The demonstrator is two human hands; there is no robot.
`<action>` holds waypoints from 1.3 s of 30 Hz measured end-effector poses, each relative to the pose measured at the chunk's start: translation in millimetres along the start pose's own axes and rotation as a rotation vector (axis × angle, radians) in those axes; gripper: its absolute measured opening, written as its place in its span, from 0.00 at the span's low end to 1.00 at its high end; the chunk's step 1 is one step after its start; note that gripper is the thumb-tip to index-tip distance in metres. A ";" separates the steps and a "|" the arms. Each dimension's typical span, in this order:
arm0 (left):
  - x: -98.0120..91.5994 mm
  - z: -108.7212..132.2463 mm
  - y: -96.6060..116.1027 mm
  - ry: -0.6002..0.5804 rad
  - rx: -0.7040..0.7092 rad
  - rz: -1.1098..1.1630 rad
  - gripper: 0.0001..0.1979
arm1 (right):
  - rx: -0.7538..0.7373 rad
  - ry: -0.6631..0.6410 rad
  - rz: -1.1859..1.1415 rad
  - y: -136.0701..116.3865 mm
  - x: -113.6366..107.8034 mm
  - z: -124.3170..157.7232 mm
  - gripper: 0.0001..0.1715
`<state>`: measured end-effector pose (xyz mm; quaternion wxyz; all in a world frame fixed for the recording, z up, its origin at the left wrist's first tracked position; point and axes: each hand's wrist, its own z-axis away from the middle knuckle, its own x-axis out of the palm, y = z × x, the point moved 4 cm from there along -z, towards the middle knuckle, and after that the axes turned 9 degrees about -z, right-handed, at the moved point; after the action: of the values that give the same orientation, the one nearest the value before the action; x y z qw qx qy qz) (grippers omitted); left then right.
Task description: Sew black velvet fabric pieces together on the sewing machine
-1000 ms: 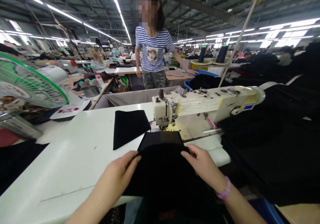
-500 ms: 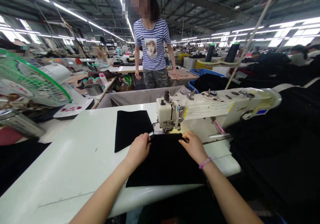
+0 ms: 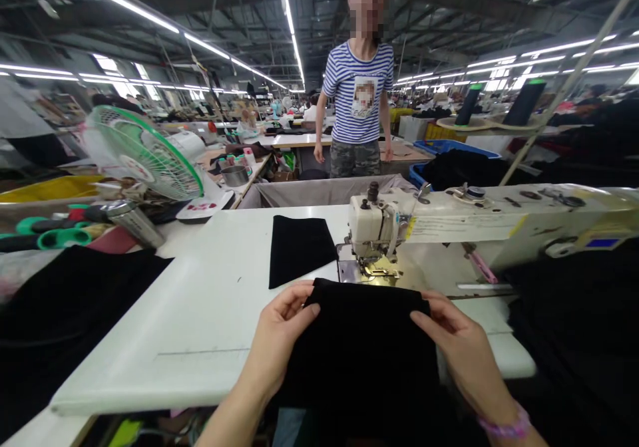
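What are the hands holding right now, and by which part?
The left hand and right hand grip a black fabric panel by its opposite side edges, near the top corners.

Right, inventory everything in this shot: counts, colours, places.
Held fabric piece: 1, black, between both hands, in front of the machine.
Sewing machine: 1, cream, on the table, right of centre.
Sewing table: 1, white, under the machine.
Flat fabric panel: 1, black, on the table, left of the machine head.
Fabric heap: 1, black, far left.
Garment heap: 1, black, far right.
Desk fan: 1, green and white, beyond the table, left.
Thread cones: 2, dark, behind the machine.
Crate: 1, blue, behind the machine.
Co-worker: 1, striped top, camouflage trousers, standing beyond the table.
Left hand: 1, at the fabric's left edge.
Right hand: 1, at the fabric's right edge, pink bracelet on the wrist.
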<state>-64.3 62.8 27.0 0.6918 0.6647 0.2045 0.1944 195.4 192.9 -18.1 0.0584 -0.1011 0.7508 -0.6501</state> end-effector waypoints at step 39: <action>1.2 8.9 17.6 0.350 -0.022 0.173 0.15 | 0.131 0.190 -0.363 -33.3 0.5 28.8 0.17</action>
<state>-58.4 56.7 44.9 0.6337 0.6282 0.2616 0.3678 203.8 160.6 10.6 -0.1241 -0.1691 0.6787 -0.7038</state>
